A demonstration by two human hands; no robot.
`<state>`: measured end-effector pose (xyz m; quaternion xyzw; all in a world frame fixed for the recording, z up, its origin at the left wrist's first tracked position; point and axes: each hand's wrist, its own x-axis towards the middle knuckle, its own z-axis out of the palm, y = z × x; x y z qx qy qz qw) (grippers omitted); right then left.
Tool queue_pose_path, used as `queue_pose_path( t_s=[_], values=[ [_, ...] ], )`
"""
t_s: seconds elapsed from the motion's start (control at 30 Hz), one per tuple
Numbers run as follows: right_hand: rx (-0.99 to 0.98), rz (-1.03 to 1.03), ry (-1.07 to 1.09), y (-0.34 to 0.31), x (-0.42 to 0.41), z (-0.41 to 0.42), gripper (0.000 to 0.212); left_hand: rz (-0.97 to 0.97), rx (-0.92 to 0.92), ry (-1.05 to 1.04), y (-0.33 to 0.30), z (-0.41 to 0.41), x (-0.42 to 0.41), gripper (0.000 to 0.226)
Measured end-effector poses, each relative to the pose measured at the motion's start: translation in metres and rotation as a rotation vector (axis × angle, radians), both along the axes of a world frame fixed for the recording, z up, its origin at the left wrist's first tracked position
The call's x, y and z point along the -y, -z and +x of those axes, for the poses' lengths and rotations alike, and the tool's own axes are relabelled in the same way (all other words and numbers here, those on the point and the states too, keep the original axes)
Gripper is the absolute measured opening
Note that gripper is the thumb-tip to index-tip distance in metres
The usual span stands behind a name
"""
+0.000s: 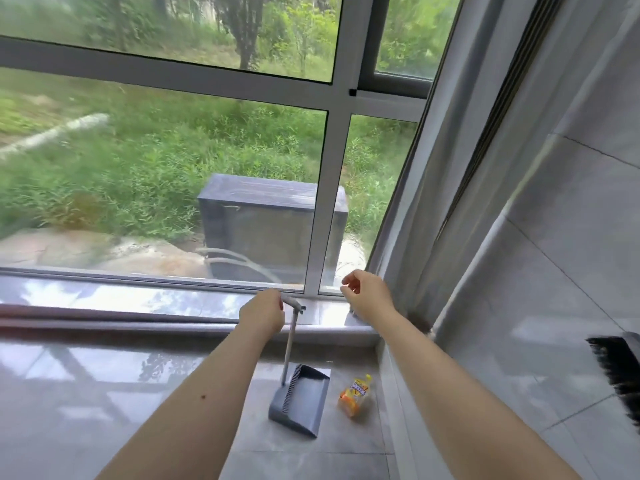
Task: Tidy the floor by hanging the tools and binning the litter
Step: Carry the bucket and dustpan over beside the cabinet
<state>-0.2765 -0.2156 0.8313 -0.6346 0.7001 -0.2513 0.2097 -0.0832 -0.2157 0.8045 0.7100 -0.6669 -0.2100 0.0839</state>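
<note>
Dustpan (300,396) of grey plastic stands on the glossy tiled floor (86,393) near the window sill (138,306), its scoop mouth turned toward the near right and a comb of teeth running along its left edge. Its long metal handle (289,344) rises from the far left corner of the pan, roughly upright with a slight lean to the right. The left hand (262,315) grips the bent top of that handle, fingers curled round it, the forearm reaching in from the near left. The right hand (367,295) hangs in the air just right of the handle top, over the sill, fingers loosely curled and holding nothing, apart from the handle.

Just right of the dustpan, apart from it, a small yellow and orange snack wrapper (356,393) lies on the floor close to the foot of the tiled right wall (554,271). At the right edge, black broom bristles (620,372) show against that wall; the rest of the broom is out of view. Beyond the large window (325,188) are green weeds and a dark box-shaped unit (270,216).
</note>
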Motion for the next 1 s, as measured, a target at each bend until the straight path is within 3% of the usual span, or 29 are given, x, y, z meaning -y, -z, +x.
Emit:
queue_pose_path(
  t_s=[0.37,0.87,1.0],
  values=[
    [-0.027,0.187,-0.028,0.057,0.062,0.078,0.022,0.103,-0.053,-0.044,0.051,0.070,0.053,0.023],
    [-0.065,0.570,-0.142,0.180,0.201,0.065,0.033,0.331,-0.109,-0.090,0.148,0.028,0.189,0.026],
    [-0.100,0.690,-0.207,0.210,0.230,0.056,0.054,0.381,-0.124,-0.087,0.177,0.009,0.221,0.038]
  ],
)
